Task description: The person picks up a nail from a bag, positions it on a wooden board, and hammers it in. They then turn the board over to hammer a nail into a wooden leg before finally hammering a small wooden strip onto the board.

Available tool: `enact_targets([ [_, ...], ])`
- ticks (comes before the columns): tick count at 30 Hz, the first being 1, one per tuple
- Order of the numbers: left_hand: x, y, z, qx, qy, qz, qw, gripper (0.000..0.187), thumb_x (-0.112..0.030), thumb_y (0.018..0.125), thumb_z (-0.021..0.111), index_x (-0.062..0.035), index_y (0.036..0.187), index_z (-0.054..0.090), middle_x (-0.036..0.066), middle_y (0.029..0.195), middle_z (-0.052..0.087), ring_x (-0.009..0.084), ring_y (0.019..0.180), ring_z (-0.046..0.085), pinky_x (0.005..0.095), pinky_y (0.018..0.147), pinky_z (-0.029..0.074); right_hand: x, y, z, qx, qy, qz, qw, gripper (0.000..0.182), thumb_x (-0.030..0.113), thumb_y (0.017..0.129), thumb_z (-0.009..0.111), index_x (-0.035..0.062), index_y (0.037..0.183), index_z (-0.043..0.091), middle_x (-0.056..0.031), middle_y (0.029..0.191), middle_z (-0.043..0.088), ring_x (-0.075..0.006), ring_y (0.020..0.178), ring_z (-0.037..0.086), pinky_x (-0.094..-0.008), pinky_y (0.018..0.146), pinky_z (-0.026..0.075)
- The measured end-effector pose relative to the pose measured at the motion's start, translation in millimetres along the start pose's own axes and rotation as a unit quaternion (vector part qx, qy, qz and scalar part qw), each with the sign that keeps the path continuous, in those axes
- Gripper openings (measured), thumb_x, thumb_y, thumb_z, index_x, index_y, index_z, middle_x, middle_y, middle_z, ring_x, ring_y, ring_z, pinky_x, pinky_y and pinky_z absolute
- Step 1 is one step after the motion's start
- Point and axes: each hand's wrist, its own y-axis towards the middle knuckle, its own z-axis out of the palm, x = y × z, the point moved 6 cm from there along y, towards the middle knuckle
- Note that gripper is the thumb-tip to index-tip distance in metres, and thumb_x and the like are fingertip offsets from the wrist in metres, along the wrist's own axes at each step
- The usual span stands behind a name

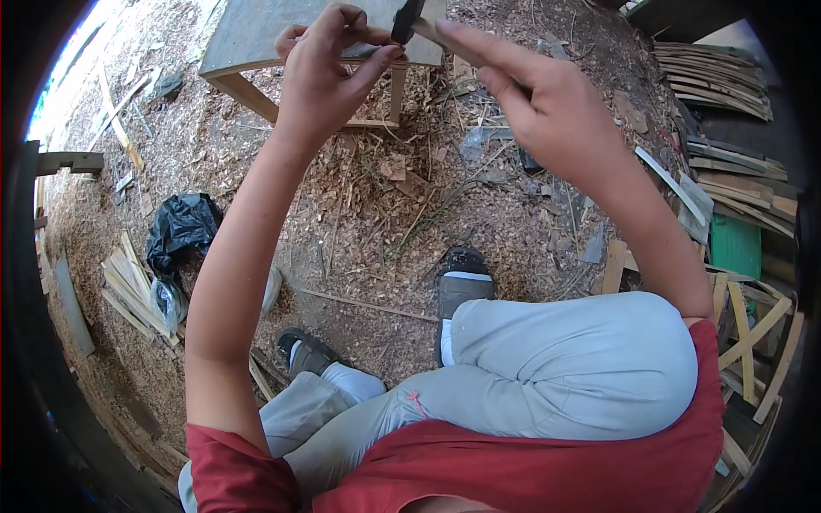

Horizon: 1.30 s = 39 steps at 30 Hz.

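Observation:
My right hand (547, 107) grips a hammer (405, 20) by its light wooden handle, index finger stretched along it. The dark hammer head is at the top, right by the fingertips of my left hand (329, 64). My left thumb and fingers are pinched together at the near edge of a grey-topped wooden table (256, 34). Whatever small thing they hold is too small to make out. Both hands are over the table's front right part.
Wood shavings cover the ground (359, 222). A black plastic bag (183, 229) and a bundle of thin wood strips (132, 291) lie left. Stacked wooden slats (714, 81), a green panel (735, 246) and slatted wooden pieces (748, 342) are at the right.

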Motion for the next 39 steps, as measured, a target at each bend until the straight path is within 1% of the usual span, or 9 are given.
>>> enact_targets([
  [5, -3.1, 0.5, -2.2, 0.0, 0.05, 0.014, 0.999, 0.038, -0.027, 0.096, 0.082, -0.0109, 0.119, 0.057, -0.003, 0.108, 0.083, 0.01, 0.105, 0.07, 0.0353, 0.108, 0.029, 13.7, 11.1, -16.0, 0.047, 0.004, 0.133, 0.99, 0.043, 0.013, 0.107, 0.061, 0.0266, 0.147, 0.067, -0.0138, 0.086, 0.077, -0.0155, 0.052, 0.058, -0.0342, 0.055, 0.049],
  [8, -3.9, 1.3, -2.0, -0.005, 0.047, 0.013, 0.999, 0.037, -0.027, 0.096, 0.083, -0.0106, 0.118, 0.057, -0.002, 0.108, 0.084, 0.0099, 0.105, 0.07, 0.0351, 0.108, 0.029, 3.7, 6.6, -4.2, -0.047, 0.055, 0.003, 0.997, 0.042, 0.013, 0.107, 0.061, 0.0264, 0.147, 0.067, -0.0131, 0.073, 0.07, -0.0121, 0.051, 0.054, -0.0321, 0.052, 0.046],
  [11, 0.6, -0.7, -0.5, -0.002, 0.013, 0.003, 1.0, 0.038, -0.025, 0.096, 0.083, -0.0096, 0.118, 0.057, -0.001, 0.108, 0.084, 0.0096, 0.106, 0.071, 0.0343, 0.109, 0.029, -4.8, -4.7, 7.1, 0.086, -0.029, 0.118, 0.989, 0.044, 0.012, 0.107, 0.062, 0.0267, 0.147, 0.067, -0.013, 0.078, 0.073, -0.0123, 0.051, 0.053, -0.0306, 0.052, 0.046],
  [18, 1.4, 1.2, 0.9, -0.004, 0.002, 0.016, 1.0, 0.038, -0.021, 0.095, 0.084, -0.008, 0.118, 0.056, -0.001, 0.107, 0.083, 0.0098, 0.105, 0.072, 0.032, 0.107, 0.033, 8.7, 4.2, -13.7, -0.019, 0.064, 0.089, 0.994, 0.041, 0.016, 0.107, 0.062, 0.0271, 0.146, 0.069, -0.0109, 0.085, 0.077, -0.0142, 0.051, 0.055, -0.0323, 0.054, 0.048],
  [21, -3.4, -0.7, 0.1, -0.018, 0.0, -0.001, 1.0, 0.038, -0.021, 0.095, 0.084, -0.0082, 0.117, 0.056, -0.001, 0.106, 0.083, 0.0097, 0.104, 0.071, 0.0319, 0.107, 0.032, 6.2, -3.0, 5.6, 0.168, -0.077, 0.134, 0.974, 0.047, 0.011, 0.109, 0.061, 0.0226, 0.154, 0.062, -0.003, 0.106, 0.079, -0.0072, 0.08, 0.061, -0.0271, 0.073, 0.052],
  [30, -1.3, -0.7, -0.2, -0.02, 0.017, 0.019, 0.999, 0.039, -0.023, 0.094, 0.084, -0.0107, 0.119, 0.057, -0.004, 0.106, 0.083, 0.0094, 0.104, 0.07, 0.0343, 0.106, 0.029, 6.8, 1.6, -4.2, -0.025, 0.035, 0.02, 0.999, 0.043, 0.01, 0.107, 0.061, 0.0259, 0.146, 0.068, -0.0108, 0.079, 0.074, -0.0124, 0.05, 0.052, -0.0327, 0.052, 0.046],
  [33, -5.6, -0.8, -1.7, -0.015, 0.044, 0.028, 0.999, 0.039, -0.025, 0.094, 0.084, -0.0116, 0.12, 0.057, -0.005, 0.106, 0.083, 0.0085, 0.103, 0.07, 0.0344, 0.105, 0.029, -1.7, -1.7, 3.8, 0.17, -0.032, 0.206, 0.963, 0.043, 0.01, 0.11, 0.06, 0.0162, 0.152, 0.063, 0.0004, 0.093, 0.075, -0.0052, 0.063, 0.046, -0.0263, 0.06, 0.043],
  [35, -3.7, -0.3, -2.1, -0.012, 0.039, 0.032, 0.999, 0.039, -0.025, 0.094, 0.084, -0.0119, 0.12, 0.057, -0.005, 0.107, 0.083, 0.0083, 0.103, 0.069, 0.0344, 0.106, 0.028, 3.5, 6.3, -11.8, 0.029, 0.023, 0.139, 0.99, 0.044, 0.01, 0.107, 0.06, 0.027, 0.147, 0.068, -0.0099, 0.069, 0.068, -0.0108, 0.049, 0.047, -0.031, 0.049, 0.04],
  [39, -2.9, 1.0, -1.2, -0.01, 0.025, 0.032, 0.999, 0.039, -0.025, 0.094, 0.084, -0.0125, 0.12, 0.058, -0.005, 0.107, 0.083, 0.0083, 0.102, 0.069, 0.0351, 0.107, 0.028, 11.9, 4.2, -14.4, 0.0, 0.027, 0.106, 0.994, 0.044, 0.009, 0.11, 0.059, 0.019, 0.153, 0.062, 0.0004, 0.088, 0.074, -0.0068, 0.061, 0.041, -0.028, 0.059, 0.042],
])
